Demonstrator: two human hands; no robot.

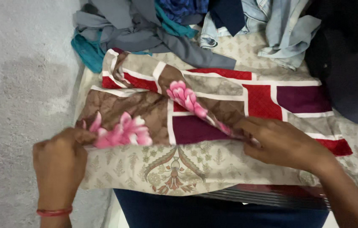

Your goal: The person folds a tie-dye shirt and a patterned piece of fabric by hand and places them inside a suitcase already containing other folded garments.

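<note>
- Left hand [60,158] pinches the near-left corner of a patterned cloth [213,101] — brown, red, purple blocks w/ white stripes & pink flowers — fingers clenched on the fabric at the bed's left edge.
- Right hand [282,143] presses flat on the cloth's near edge, fingers grasping a fold approx. mid-bed; thumb side hidden under the fabric.
- Cloth lies spread across the bed, partly folded, one diagonal fold running from the far-left corner toward the right hand.
- Under it: beige bedsheet [187,166] w/ a leaf-and-paisley print, showing along the near edge.
- Far edge: pile of clothes [153,25] — grey, teal, dark blue — just touching the cloth's far side; pale denim piece [280,29] beside it, toward the far-right.
- Red bangle [54,212] on the left wrist.
- Grey floor [18,105] left of the bed.
</note>
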